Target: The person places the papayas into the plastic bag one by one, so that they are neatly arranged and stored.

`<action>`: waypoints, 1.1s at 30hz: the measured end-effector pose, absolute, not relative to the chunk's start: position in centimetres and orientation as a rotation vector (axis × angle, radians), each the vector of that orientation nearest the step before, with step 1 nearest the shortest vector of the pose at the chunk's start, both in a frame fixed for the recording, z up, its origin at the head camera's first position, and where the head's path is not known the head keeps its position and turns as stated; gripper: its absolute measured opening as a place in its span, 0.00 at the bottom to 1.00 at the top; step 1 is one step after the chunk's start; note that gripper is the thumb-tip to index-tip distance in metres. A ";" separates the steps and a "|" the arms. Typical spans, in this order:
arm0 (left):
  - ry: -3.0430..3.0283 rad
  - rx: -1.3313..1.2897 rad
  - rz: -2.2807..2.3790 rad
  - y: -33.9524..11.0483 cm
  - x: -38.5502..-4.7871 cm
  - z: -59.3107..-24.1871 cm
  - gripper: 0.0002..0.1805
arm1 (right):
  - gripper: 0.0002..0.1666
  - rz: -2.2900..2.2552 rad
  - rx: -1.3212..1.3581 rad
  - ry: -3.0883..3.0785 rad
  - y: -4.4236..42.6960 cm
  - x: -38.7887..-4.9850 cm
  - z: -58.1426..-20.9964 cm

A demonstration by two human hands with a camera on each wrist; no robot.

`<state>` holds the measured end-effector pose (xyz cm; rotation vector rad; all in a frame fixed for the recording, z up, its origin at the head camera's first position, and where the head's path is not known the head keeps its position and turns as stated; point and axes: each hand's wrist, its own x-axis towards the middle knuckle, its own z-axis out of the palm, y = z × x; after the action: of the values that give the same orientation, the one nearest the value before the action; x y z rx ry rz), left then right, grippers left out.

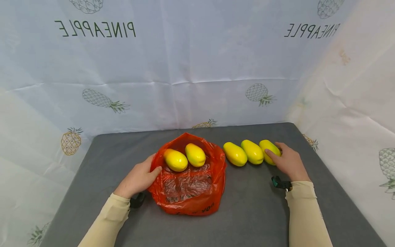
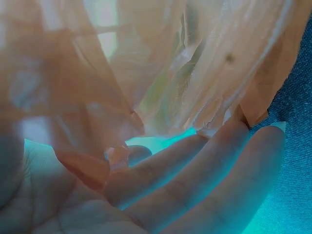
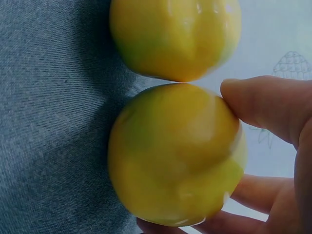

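We hold the side of a red bag (image 1: 218,173), two yellow fruits (image 1: 195,155) inside, with our left hand (image 1: 139,177), while our right hand (image 1: 290,163) grips the rightmost fruit (image 1: 267,148) of three beside it.

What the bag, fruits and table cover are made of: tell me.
Bag: likely thin plastic, glossy, crinkled, partly see-through. Fruits: perhaps moulded plastic, possibly real; smooth, with sharp highlights. Table cover: probably woven cloth, matte and finely ribbed.
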<state>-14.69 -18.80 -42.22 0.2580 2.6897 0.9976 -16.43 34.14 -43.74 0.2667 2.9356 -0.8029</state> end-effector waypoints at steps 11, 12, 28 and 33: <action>2.699 0.257 0.992 -18.7 -14.8 -42.4 0.35 | 0.58 -0.796 0.280 2.911 34.3 -16.3 -43.5; 2.698 0.257 0.994 -18.7 -14.8 -42.4 0.35 | 0.58 -0.794 0.279 2.909 34.4 -16.3 -43.5; 2.724 0.260 0.977 -18.6 -14.5 -42.3 0.34 | 0.57 -0.791 0.276 2.907 34.7 -16.3 -43.3; 2.730 0.268 0.973 -18.6 -14.4 -42.2 0.34 | 0.57 -0.779 0.290 2.930 35.1 -16.0 -42.8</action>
<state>-14.41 -18.62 -42.16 0.2682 2.7296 0.9731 -16.04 35.14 -42.80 0.2900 2.9298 -0.7790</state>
